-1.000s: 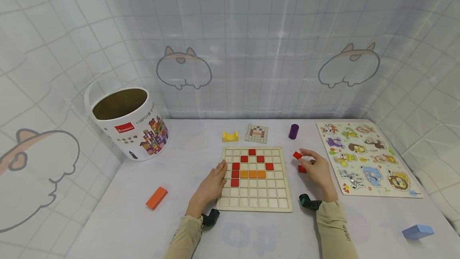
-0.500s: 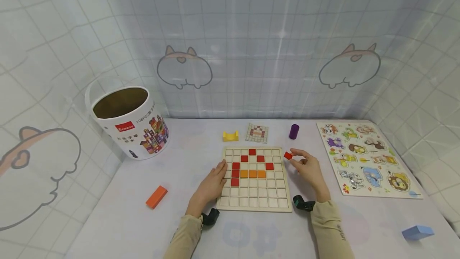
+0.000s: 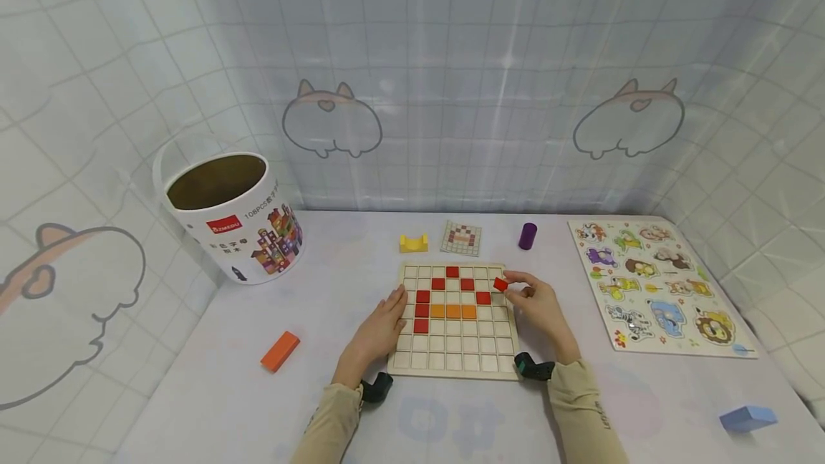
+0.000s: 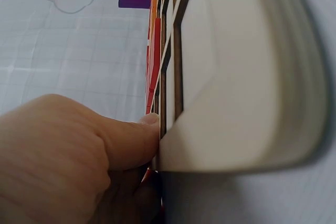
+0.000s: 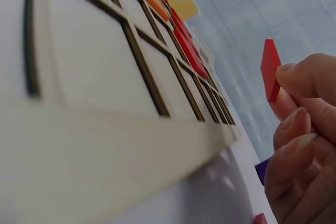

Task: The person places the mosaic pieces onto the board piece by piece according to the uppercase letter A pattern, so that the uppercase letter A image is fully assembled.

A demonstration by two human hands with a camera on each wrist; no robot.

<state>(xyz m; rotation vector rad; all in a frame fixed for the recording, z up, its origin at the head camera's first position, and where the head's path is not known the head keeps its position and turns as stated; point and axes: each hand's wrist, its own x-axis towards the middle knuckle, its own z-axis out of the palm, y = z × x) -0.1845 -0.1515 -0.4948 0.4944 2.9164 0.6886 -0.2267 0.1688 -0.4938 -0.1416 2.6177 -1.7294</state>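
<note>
A wooden grid board [image 3: 453, 365] lies mid-table, with several red tiles [image 3: 452, 272] and a row of three orange tiles [image 3: 454, 312] set in its squares. My left hand [image 3: 379, 328] rests along the board's left edge; in the left wrist view the thumb [image 4: 131, 140] touches the edge. Between thumb and fingertips my right hand [image 3: 540, 306] pinches a small square red tile [image 5: 270, 71], held tilted above the board's upper right squares. Part of another red piece [image 5: 260, 219] shows low in the right wrist view, mostly hidden by the hand.
Behind the board are a yellow arch block [image 3: 413, 244], a small pattern card [image 3: 460, 238] and a purple cylinder [image 3: 527, 236]. An animal puzzle board [image 3: 657, 285] and a blue block [image 3: 748, 418] lie right; an orange block [image 3: 280, 351] and white bucket [image 3: 238, 235] stand left.
My right hand has carried the red tile leftward from beside the board to over its upper right squares. The left hand has stayed at the board's left edge.
</note>
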